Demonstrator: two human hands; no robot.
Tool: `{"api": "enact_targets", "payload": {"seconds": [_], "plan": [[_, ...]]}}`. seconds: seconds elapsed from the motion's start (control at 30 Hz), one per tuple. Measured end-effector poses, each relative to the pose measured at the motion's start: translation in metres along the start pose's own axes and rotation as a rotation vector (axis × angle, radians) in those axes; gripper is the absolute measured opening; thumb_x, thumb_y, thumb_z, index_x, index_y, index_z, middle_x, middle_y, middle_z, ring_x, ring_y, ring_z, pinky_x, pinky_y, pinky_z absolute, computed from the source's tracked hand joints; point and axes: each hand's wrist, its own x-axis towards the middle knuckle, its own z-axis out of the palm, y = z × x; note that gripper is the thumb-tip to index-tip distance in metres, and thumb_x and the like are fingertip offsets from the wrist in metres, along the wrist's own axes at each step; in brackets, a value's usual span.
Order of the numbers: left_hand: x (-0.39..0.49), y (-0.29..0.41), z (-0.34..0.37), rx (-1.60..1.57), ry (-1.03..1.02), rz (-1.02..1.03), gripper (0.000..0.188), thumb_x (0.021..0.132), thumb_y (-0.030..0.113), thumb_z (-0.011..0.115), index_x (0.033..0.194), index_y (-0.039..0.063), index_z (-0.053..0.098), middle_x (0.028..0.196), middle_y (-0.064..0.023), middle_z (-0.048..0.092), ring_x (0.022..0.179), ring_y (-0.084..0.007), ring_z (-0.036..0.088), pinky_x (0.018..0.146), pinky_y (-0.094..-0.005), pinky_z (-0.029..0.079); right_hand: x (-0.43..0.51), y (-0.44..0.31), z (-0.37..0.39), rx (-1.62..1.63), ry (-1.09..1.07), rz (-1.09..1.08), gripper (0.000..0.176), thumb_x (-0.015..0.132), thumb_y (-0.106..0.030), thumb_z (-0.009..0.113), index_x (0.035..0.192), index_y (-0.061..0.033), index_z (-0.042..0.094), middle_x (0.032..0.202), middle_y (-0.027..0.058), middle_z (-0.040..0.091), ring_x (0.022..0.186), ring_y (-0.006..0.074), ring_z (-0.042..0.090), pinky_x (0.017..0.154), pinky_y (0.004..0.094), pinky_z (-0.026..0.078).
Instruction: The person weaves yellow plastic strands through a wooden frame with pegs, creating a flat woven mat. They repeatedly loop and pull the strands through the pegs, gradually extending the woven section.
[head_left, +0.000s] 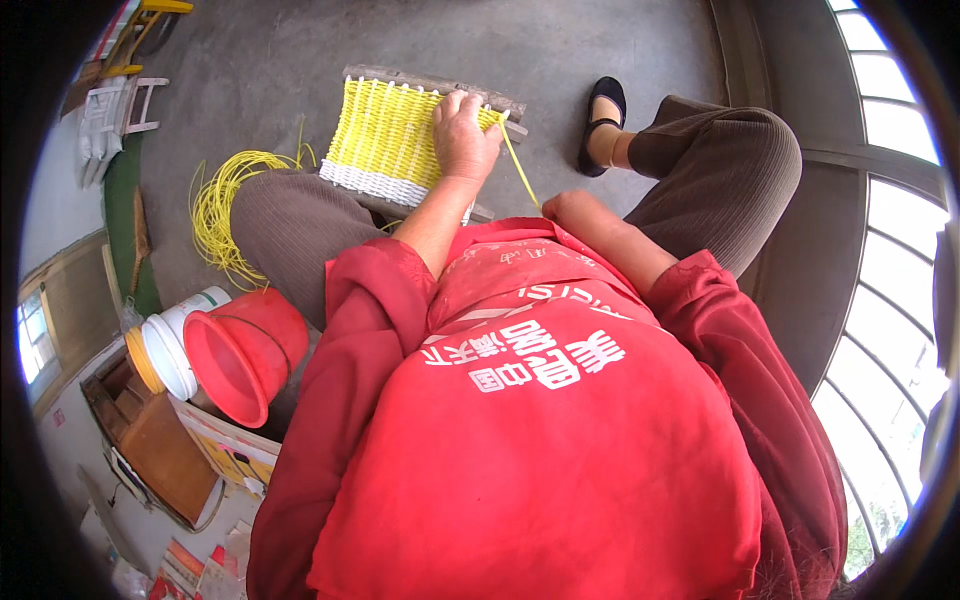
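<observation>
A woven panel of yellow and white cord (386, 135) is stretched on a wooden frame (420, 81) in front of me, above my left thigh. On the panel's right part rests my left hand (466, 139), its fingers at the top edge beside the cord. From the panel's upper right corner a yellow strand (519, 161) runs taut down to my right hand (574, 208), which is closed on it near my waist. A loose coil of yellow cord (225, 210) lies around the outer side of my left knee.
At my left stand a red plastic bucket (289, 330), a white bucket (169, 352) and a cardboard box (225, 442). A white stool (142, 105) is at the upper left on the concrete floor (247, 82). Barred windows (892, 262) line the right side.
</observation>
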Motion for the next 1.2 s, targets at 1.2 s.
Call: {"api": "enact_targets", "payload": {"seconds": [1.2], "plan": [[0.008,-0.01,-0.005,-0.078,-0.052,0.072,0.024,0.067,0.007,0.069,0.091,0.004,0.068,0.105,-0.0131,0.058,0.099,-0.0305,0.055,0.088,-0.0381,0.045,0.051,-0.031,-0.019,0.883,0.368,0.066,0.019,0.084,-0.011,0.053,0.091,0.0009,0.066,0.065,0.0079,0.062,0.051,0.0164,0.062,0.047,0.0315,0.051]]}}
